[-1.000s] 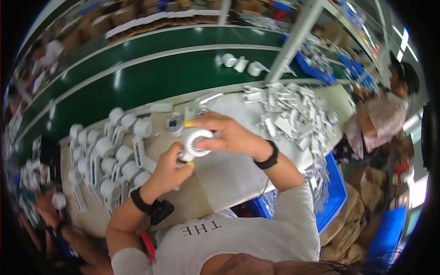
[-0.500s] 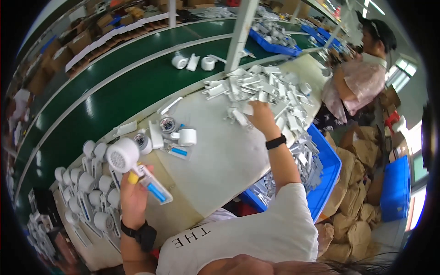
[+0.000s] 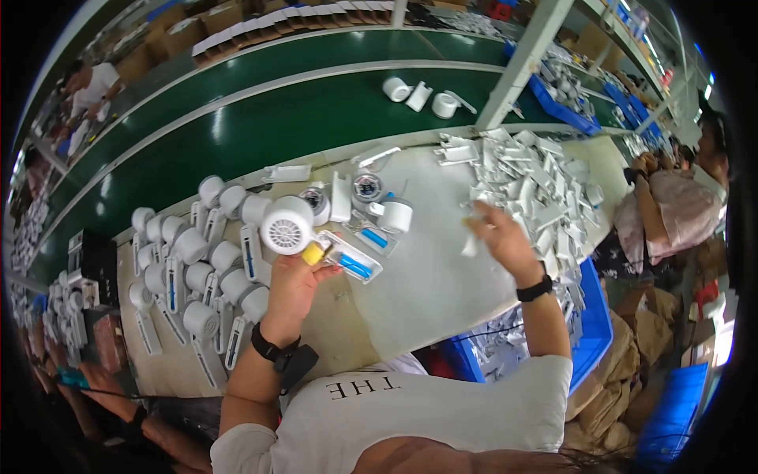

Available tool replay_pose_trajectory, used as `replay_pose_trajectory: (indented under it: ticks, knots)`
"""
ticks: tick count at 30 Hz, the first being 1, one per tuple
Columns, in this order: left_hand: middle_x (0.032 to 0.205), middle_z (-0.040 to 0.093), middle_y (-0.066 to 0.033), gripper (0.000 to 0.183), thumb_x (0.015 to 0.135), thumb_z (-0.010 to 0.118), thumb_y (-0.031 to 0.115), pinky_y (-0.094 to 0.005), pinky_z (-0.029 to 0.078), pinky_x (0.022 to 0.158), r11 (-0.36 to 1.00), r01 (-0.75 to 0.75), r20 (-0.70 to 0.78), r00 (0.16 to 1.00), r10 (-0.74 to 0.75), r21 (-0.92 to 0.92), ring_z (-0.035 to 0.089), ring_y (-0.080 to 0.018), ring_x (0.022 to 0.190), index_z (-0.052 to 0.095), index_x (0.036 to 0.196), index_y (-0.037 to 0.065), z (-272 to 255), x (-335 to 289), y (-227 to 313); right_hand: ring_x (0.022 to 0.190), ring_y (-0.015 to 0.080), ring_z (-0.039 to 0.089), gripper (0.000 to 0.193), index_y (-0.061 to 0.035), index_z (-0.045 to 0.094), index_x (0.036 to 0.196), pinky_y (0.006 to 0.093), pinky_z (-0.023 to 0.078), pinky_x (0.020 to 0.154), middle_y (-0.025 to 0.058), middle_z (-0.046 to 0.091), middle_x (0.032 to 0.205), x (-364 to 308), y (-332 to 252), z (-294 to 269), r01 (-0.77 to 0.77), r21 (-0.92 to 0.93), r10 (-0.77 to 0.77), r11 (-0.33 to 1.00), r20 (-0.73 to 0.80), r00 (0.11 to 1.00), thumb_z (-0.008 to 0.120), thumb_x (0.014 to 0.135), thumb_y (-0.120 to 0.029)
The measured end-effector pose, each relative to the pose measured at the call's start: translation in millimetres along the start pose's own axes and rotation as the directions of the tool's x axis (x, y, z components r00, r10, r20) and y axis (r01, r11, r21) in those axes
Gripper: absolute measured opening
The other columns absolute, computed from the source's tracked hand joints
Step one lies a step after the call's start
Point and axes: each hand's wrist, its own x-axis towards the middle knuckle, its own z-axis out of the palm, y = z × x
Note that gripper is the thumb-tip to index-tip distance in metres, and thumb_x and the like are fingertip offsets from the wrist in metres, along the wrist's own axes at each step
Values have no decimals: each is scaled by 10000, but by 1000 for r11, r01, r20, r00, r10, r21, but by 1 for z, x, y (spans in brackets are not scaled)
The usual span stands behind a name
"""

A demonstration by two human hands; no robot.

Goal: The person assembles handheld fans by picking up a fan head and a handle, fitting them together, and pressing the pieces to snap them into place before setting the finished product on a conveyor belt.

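Note:
My left hand (image 3: 293, 286) grips a white handheld fan (image 3: 287, 225) where head and handle meet. The round grille faces up, and the opened handle, pointing right, shows a blue cylindrical battery (image 3: 354, 266). A yellow wrap (image 3: 313, 253) sits at that hand's thumb. Over the table, left of a heap of white plastic covers (image 3: 537, 178), my right hand (image 3: 505, 243) has its fingers bent around a small white plastic cover (image 3: 469, 246), slightly blurred. Just beyond the held fan lie another open fan (image 3: 395, 215) and round fan heads with wiring showing (image 3: 367, 187).
Many white fans (image 3: 191, 245) crowd the table's left part. Beyond the table runs a green conveyor (image 3: 316, 108) carrying a few fan parts. A metal post (image 3: 523, 67) rises at the far edge. A blue bin (image 3: 594, 324) of parts stands near right; a co-worker (image 3: 671, 201) is at right.
My right hand has drawn back from the heap with a white cover. The view has swung left, so the scene sits further right. My left hand still holds the open fan.

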Motion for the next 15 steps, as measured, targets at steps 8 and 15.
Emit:
replay_pose_trajectory:
  ticks: [8,15]
  knots:
    - [1130,555,-158,323,874,519,115,-341,515,760,999,-28,9,1000,29,-43,587,-203,938,461,1178,20,1,8,-17,1054,302,506,335,-87,539,1112,357,460,849,125,475,1231,-10,-34,30,29,167,-38,986,48,998,526,781,-136]
    - [1095,569,-131,274,873,513,88,-367,513,779,991,-118,-79,991,113,-58,584,-213,947,491,1132,3,1,7,-38,930,340,541,501,-26,468,1154,407,464,759,176,513,1051,-5,-89,39,-459,113,425,881,235,874,614,748,-281]
